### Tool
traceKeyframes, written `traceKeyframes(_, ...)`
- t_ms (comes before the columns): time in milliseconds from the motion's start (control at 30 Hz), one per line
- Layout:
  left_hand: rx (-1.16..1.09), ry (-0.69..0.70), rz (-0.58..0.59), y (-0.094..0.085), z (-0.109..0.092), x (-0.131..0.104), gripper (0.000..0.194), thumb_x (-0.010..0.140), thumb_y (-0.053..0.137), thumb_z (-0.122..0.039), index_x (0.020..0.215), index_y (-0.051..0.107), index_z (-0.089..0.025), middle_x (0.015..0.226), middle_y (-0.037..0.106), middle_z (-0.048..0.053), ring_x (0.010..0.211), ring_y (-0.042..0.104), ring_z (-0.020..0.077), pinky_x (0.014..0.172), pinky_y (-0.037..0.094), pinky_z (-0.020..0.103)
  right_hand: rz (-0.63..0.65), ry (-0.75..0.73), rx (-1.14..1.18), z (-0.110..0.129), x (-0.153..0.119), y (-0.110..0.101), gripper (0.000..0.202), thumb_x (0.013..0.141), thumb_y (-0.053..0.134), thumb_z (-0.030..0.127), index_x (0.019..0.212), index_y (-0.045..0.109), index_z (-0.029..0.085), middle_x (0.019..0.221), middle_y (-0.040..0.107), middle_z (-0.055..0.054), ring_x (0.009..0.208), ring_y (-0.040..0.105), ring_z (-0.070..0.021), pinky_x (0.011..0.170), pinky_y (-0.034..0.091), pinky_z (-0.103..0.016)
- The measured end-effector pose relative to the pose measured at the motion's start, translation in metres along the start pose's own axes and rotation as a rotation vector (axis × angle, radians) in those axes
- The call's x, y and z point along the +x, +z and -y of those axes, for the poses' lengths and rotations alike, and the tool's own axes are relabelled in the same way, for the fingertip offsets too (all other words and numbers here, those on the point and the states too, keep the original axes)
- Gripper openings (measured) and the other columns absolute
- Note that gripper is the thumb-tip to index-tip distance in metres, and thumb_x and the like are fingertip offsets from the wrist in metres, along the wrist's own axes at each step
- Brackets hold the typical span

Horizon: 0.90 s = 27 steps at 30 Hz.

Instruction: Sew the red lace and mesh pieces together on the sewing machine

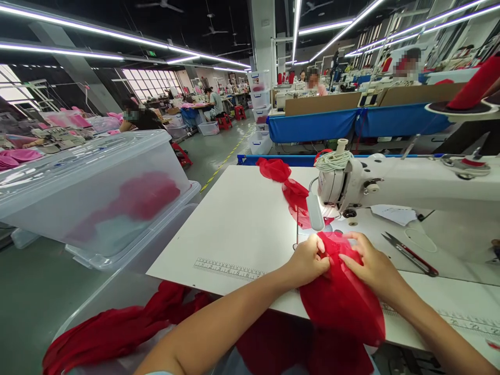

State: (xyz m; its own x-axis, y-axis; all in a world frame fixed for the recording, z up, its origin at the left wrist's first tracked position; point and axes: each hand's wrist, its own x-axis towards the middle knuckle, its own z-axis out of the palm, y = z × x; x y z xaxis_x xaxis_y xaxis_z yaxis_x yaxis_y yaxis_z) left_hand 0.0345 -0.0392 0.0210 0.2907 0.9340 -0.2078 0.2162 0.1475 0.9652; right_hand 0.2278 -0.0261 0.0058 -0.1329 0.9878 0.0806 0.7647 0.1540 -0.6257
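Note:
Both hands are on a piece of sheer red fabric (344, 302) just in front of the sewing machine (390, 179). My left hand (310, 260) is closed, its fingers pinching the fabric's left side. On the other side my right hand (367, 260) grips the cloth between thumb and fingers. The fabric drapes over the table's front edge toward my lap. Behind the machine's needle area, more gathered red fabric (295, 192) trails off to the back left. The needle and presser foot are mostly hidden by a pale plate on the machine head.
Thread snips (410, 254) lie right of my right hand. A printed ruler (230, 269) runs along the white table (219, 219). At left stand a lidded clear plastic bin (97, 208) and an open one with red fabric (128, 328). A red thread cone (474, 86) stands upper right.

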Motion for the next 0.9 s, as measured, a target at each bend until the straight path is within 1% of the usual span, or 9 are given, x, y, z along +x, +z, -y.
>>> traceKeyframes(100,0.017,-0.007,0.09,-0.004,-0.005,-0.003,0.031,0.076,0.043,0.005,0.089,0.045,-0.023,0.053,0.053,-0.013,0.051,0.06,0.011,0.056,0.047,0.02,-0.008,-0.12,-0.221,-0.004,0.002,-0.007,0.026,0.086,0.04,0.038,0.091,0.064,0.027,0.077,0.073,-0.004,0.064,0.067,-0.0257,0.052,0.042,-0.033)
traceKeyframes(167,0.031,-0.032,0.157,-0.005,-0.008,-0.002,0.029,0.075,0.037,0.005,0.081,0.051,-0.02,0.053,0.055,-0.009,0.05,0.061,0.0113,0.056,0.049,0.021,-0.133,-0.206,-0.322,-0.003,0.003,-0.009,0.029,0.089,0.037,0.034,0.08,0.063,0.026,0.081,0.072,-0.008,0.065,0.067,-0.0256,0.049,0.04,-0.034)
traceKeyframes(233,0.048,-0.057,0.171,-0.004,-0.009,0.0,0.026,0.075,0.038,0.002,0.069,0.052,-0.019,0.053,0.055,-0.007,0.049,0.06,0.0105,0.056,0.048,0.021,-0.2,-0.342,-0.232,0.003,0.004,-0.005,0.03,0.092,0.036,0.031,0.082,0.064,0.024,0.088,0.072,-0.01,0.075,0.068,-0.0246,0.057,0.049,-0.034)
traceKeyframes(367,0.075,-0.072,0.152,-0.003,-0.01,0.001,0.023,0.087,0.048,-0.016,0.064,0.049,-0.019,0.056,0.056,-0.005,0.051,0.06,0.0102,0.058,0.048,0.021,0.005,-0.416,0.087,0.021,0.008,0.012,0.025,0.092,0.039,0.026,0.086,0.063,0.024,0.091,0.072,-0.006,0.078,0.069,-0.0198,0.069,0.057,-0.032)
traceKeyframes(467,0.28,-0.03,0.068,-0.012,-0.014,0.001,0.039,0.092,0.052,-0.034,0.058,0.036,-0.021,0.054,0.047,-0.006,0.052,0.058,0.0113,0.053,0.043,0.021,0.044,-0.441,0.102,0.02,0.015,0.021,0.027,0.088,0.042,0.021,0.096,0.067,0.022,0.102,0.074,-0.007,0.084,0.071,-0.0211,0.073,0.06,-0.035)
traceKeyframes(567,0.633,0.028,-0.085,-0.033,-0.02,0.007,0.049,0.085,0.059,-0.028,0.053,0.023,-0.022,0.051,0.034,-0.005,0.056,0.054,0.0147,0.056,0.04,0.025,0.02,-0.593,-0.033,0.007,0.019,0.023,0.029,0.093,0.044,0.022,0.109,0.068,0.02,0.122,0.072,-0.012,0.097,0.073,-0.0236,0.077,0.062,-0.037)
traceKeyframes(733,0.932,0.142,-0.229,-0.05,-0.024,0.02,0.027,0.073,0.054,-0.003,0.062,0.039,-0.022,0.082,0.057,0.007,0.092,0.061,0.0282,0.082,0.051,0.042,-0.048,-0.788,-0.184,-0.008,0.021,0.021,0.028,0.099,0.043,0.021,0.113,0.068,0.019,0.125,0.073,-0.011,0.108,0.073,-0.0241,0.084,0.063,-0.037)
traceKeyframes(800,0.987,0.246,-0.18,-0.042,-0.021,0.022,0.02,0.077,0.052,-0.003,0.072,0.046,-0.021,0.097,0.06,0.009,0.1,0.059,0.0264,0.089,0.052,0.041,-0.028,-0.809,-0.175,-0.009,0.023,0.019,0.031,0.098,0.042,0.016,0.114,0.068,0.019,0.125,0.074,-0.011,0.108,0.073,-0.0234,0.085,0.063,-0.036)
traceKeyframes(900,1.052,0.401,-0.017,-0.029,-0.009,0.022,0.011,0.088,0.056,-0.015,0.08,0.052,-0.021,0.089,0.062,0.005,0.086,0.061,0.0211,0.079,0.055,0.033,-0.013,-0.812,-0.129,-0.008,0.024,0.018,0.035,0.096,0.04,0.012,0.115,0.068,0.018,0.122,0.074,-0.013,0.105,0.073,-0.0223,0.087,0.063,-0.036)
